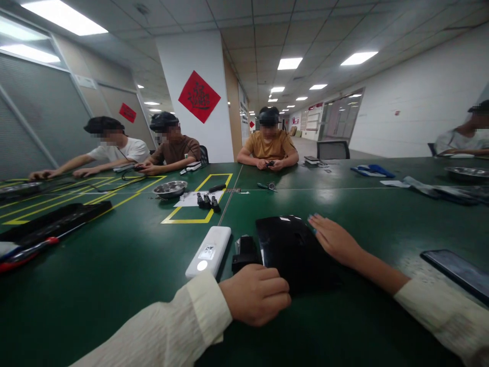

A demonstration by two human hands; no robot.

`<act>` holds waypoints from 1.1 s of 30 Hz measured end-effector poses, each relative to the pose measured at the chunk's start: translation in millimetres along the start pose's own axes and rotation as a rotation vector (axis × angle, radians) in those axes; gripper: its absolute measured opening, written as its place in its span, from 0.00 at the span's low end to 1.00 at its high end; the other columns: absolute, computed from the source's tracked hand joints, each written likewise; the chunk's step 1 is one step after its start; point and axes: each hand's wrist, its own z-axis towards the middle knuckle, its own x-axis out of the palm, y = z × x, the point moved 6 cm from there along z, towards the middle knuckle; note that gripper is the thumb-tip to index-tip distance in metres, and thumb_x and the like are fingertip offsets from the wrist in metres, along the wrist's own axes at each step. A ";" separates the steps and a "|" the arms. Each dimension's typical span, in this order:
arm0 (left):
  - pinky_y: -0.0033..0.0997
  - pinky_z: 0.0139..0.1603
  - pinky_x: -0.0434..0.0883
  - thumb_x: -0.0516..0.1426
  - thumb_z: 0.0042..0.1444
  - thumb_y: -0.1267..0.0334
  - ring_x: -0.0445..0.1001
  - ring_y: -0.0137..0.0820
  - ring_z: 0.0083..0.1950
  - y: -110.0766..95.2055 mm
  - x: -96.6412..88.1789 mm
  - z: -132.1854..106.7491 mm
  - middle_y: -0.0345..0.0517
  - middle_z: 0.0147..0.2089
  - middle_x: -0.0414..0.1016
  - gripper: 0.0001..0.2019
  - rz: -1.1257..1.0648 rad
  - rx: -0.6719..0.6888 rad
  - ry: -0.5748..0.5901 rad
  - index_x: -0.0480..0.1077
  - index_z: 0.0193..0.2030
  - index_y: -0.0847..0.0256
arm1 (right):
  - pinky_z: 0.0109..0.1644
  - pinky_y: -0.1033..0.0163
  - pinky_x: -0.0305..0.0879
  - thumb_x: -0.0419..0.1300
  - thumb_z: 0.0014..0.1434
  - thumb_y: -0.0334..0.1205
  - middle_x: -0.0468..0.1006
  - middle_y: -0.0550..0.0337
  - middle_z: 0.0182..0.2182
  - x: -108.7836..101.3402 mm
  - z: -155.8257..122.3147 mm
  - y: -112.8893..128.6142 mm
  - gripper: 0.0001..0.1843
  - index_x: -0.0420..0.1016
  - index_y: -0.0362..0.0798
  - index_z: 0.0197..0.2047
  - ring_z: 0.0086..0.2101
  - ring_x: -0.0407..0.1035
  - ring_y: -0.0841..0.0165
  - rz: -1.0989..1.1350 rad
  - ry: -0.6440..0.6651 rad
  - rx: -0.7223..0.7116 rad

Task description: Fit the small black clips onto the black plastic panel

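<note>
A glossy black sheet or panel, slightly curved, lies on the green table in front of me. At its near left corner is my left hand, closed with the fingers curled under; whatever they hold is hidden. My right hand rests along the panel's far right edge, fingers stretched out and seemingly touching it. Just left of the panel sits a small black device or clip, partly covered by my left hand. Beside that lies a white power bank-like block with a label.
A dark phone lies at the right. Further off are a metal bowl, small black parts and pliers. A red-handled screwdriver and black tray lie left. Several people sit around the table.
</note>
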 end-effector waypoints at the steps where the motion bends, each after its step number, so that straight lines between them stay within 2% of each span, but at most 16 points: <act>1: 0.32 0.24 0.56 0.49 0.55 0.69 0.63 0.28 0.31 -0.1 0.4 0.0 0.42 0.37 0.70 0.05 -0.001 0.003 0.006 0.64 0.37 0.62 | 0.60 0.51 0.53 0.38 0.62 0.40 0.65 0.46 0.56 8.5 -2.8 0.0 0.27 0.64 0.38 0.57 0.58 0.56 0.61 0.081 0.062 0.022; 4: 0.31 0.25 0.57 0.48 0.55 0.68 0.64 0.28 0.31 0.7 0.4 0.3 0.43 0.37 0.70 0.05 0.001 -0.001 0.019 0.64 0.37 0.61 | 0.60 0.49 0.53 0.37 0.63 0.44 0.64 0.47 0.57 24.4 -8.7 -5.0 0.28 0.63 0.41 0.58 0.57 0.57 0.61 0.229 0.138 0.062; 7: 0.30 0.25 0.58 0.48 0.55 0.69 0.64 0.28 0.31 1.1 -0.9 1.2 0.43 0.37 0.70 0.06 0.011 0.001 0.022 0.64 0.38 0.61 | 0.59 0.49 0.55 0.39 0.63 0.44 0.65 0.49 0.57 21.2 -8.7 -9.8 0.26 0.65 0.45 0.57 0.57 0.58 0.61 0.267 0.066 0.085; 10: 0.30 0.25 0.58 0.48 0.55 0.69 0.65 0.28 0.31 0.8 -1.7 1.6 0.44 0.38 0.70 0.06 0.014 0.013 0.022 0.63 0.38 0.62 | 0.56 0.51 0.59 0.40 0.62 0.41 0.67 0.48 0.54 -5.0 -4.9 -4.1 0.23 0.70 0.45 0.51 0.54 0.61 0.62 0.237 -0.155 0.121; 11: 0.30 0.24 0.58 0.48 0.55 0.69 0.65 0.27 0.31 0.8 -1.8 1.5 0.44 0.38 0.70 0.06 0.017 0.013 0.022 0.64 0.38 0.62 | 0.55 0.51 0.59 0.41 0.62 0.39 0.69 0.48 0.52 -16.8 -3.2 5.5 0.21 0.72 0.45 0.47 0.53 0.62 0.62 0.214 -0.230 0.077; 13: 0.30 0.23 0.58 0.47 0.56 0.69 0.64 0.27 0.29 0.8 -1.1 0.6 0.44 0.38 0.70 0.07 0.032 0.010 0.027 0.64 0.39 0.62 | 0.53 0.52 0.59 0.44 0.60 0.36 0.72 0.49 0.46 -38.2 -0.4 38.7 0.18 0.74 0.44 0.41 0.49 0.65 0.62 0.169 -0.316 -0.114; 15: 0.30 0.22 0.57 0.47 0.56 0.69 0.64 0.26 0.28 -0.3 0.3 -0.4 0.44 0.38 0.70 0.08 0.060 0.016 0.038 0.64 0.40 0.62 | 0.51 0.54 0.60 0.47 0.58 0.34 0.74 0.50 0.41 -50.4 0.3 81.1 0.14 0.73 0.44 0.38 0.45 0.65 0.63 0.148 -0.295 -0.328; 17: 0.29 0.22 0.57 0.47 0.57 0.69 0.64 0.26 0.27 -2.4 -0.5 -1.0 0.44 0.38 0.71 0.08 0.094 0.027 0.014 0.65 0.40 0.62 | 0.48 0.56 0.60 0.49 0.57 0.35 0.73 0.50 0.43 -52.0 0.9 120.0 0.14 0.72 0.44 0.42 0.43 0.65 0.63 0.137 -0.216 -0.437; 19: 0.29 0.23 0.58 0.46 0.59 0.69 0.66 0.26 0.28 -3.2 -5.2 -0.5 0.43 0.36 0.72 0.07 0.116 0.005 -0.068 0.65 0.38 0.61 | 0.45 0.56 0.61 0.52 0.56 0.39 0.70 0.50 0.47 -42.8 2.3 152.8 0.18 0.68 0.45 0.50 0.44 0.64 0.63 0.117 -0.100 -0.501; 21: 0.28 0.25 0.59 0.45 0.62 0.67 0.66 0.25 0.27 -0.3 -11.2 0.3 0.41 0.30 0.72 0.09 0.095 -0.072 -0.157 0.65 0.37 0.63 | 0.43 0.55 0.61 0.55 0.54 0.42 0.68 0.51 0.51 -27.5 5.5 175.2 0.24 0.63 0.48 0.55 0.43 0.64 0.61 0.097 0.001 -0.534; 23: 0.28 0.26 0.59 0.45 0.63 0.66 0.65 0.25 0.26 1.2 -14.3 1.5 0.40 0.27 0.71 0.11 0.075 -0.103 -0.193 0.65 0.35 0.63 | 0.42 0.54 0.61 0.55 0.54 0.44 0.68 0.52 0.51 -11.5 11.3 185.4 0.26 0.62 0.50 0.56 0.42 0.64 0.61 0.080 0.074 -0.523; 26: 0.30 0.25 0.57 0.47 0.62 0.68 0.65 0.25 0.26 -3.0 -15.1 2.2 0.39 0.30 0.72 0.09 0.111 -0.005 -0.190 0.65 0.34 0.62 | 0.43 0.55 0.62 0.54 0.56 0.43 0.70 0.52 0.48 2.4 18.4 186.9 0.23 0.62 0.49 0.56 0.42 0.65 0.63 0.105 0.131 -0.506; 30: 0.28 0.25 0.56 0.50 0.58 0.70 0.64 0.26 0.27 -3.7 -18.2 -2.3 0.40 0.33 0.72 0.03 0.112 0.048 -0.262 0.64 0.36 0.60 | 0.51 0.57 0.60 0.54 0.56 0.42 0.70 0.51 0.49 -5.0 16.3 182.4 0.25 0.63 0.45 0.56 0.48 0.63 0.64 0.255 0.129 -0.534; 33: 0.27 0.28 0.60 0.52 0.55 0.70 0.66 0.27 0.32 -2.9 -17.2 -4.6 0.41 0.38 0.71 0.06 0.087 0.055 -0.278 0.62 0.39 0.58 | 0.54 0.56 0.59 0.56 0.55 0.42 0.68 0.48 0.52 -13.5 13.6 177.2 0.27 0.63 0.41 0.57 0.51 0.61 0.62 0.367 0.109 -0.500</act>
